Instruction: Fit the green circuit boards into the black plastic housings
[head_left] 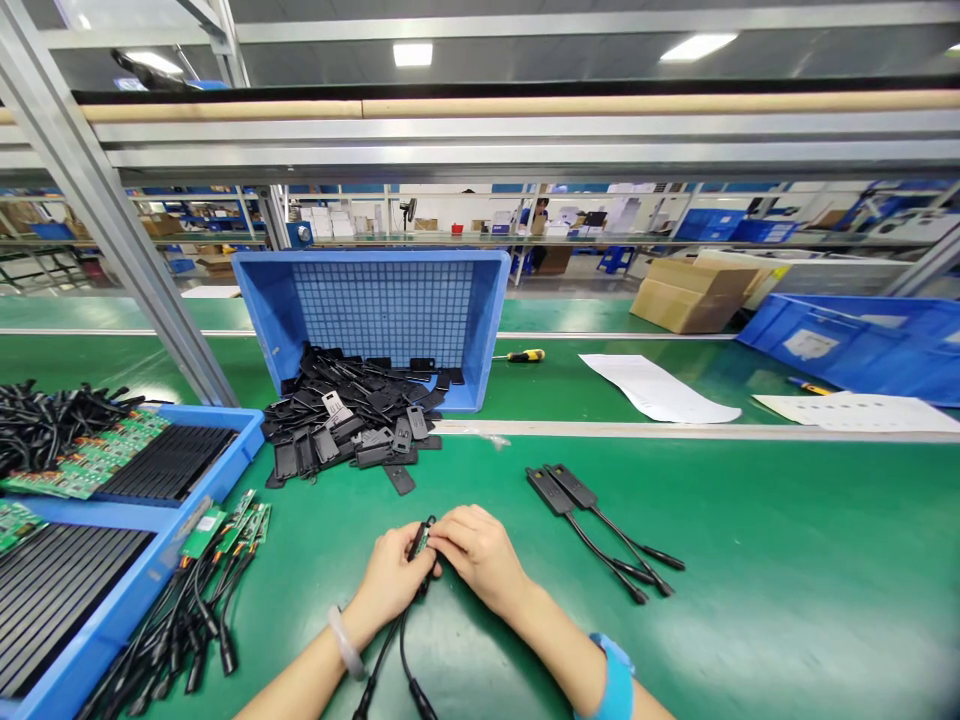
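My left hand and my right hand meet low over the green mat, fingers pinched together on a small green circuit board with black cables trailing toward me. A heap of black plastic housing shells spills from a tipped blue crate just beyond my hands. Two closed black units with cables lie on the mat to the right of my hands.
Blue trays at the left hold black ribbed inserts and green boards; loose cabled boards lie beside them. A yellow-handled screwdriver, paper sheets, a cardboard box and another blue crate sit farther back.
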